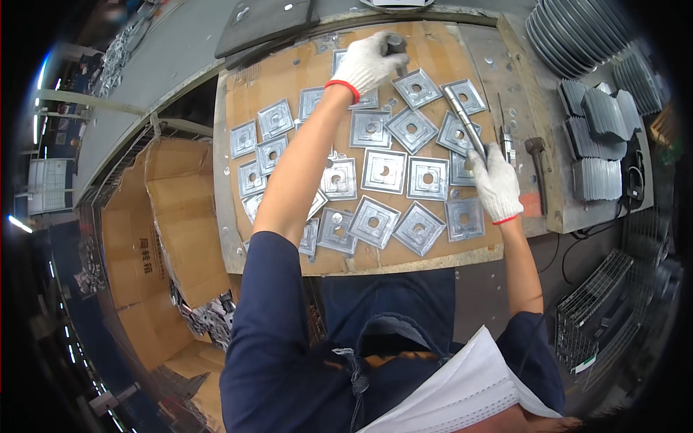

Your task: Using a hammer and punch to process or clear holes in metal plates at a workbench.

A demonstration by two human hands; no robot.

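Both my hands wear white knit gloves with red cuffs. My left hand [369, 60] reaches to the far part of the cardboard-covered bench, fingers closed around a short dark cylindrical metal piece [395, 45]. My right hand [497, 183], at the right side, grips the near end of a long shiny metal rod [462, 114], which slants away to the far left over some plates. Several square grey metal plates with round centre holes lie spread between and around my hands, among them one plate [373, 222] near the front. My left forearm hides some of them.
Right of the plates lie a slim metal tool [507, 148] and a hammer [534, 147]. Stacked grey plates [598, 180] and round dishes [577, 36] stand farther right. A cardboard box [180, 209] with metal parts sits at left. A black pad [263, 27] lies far left.
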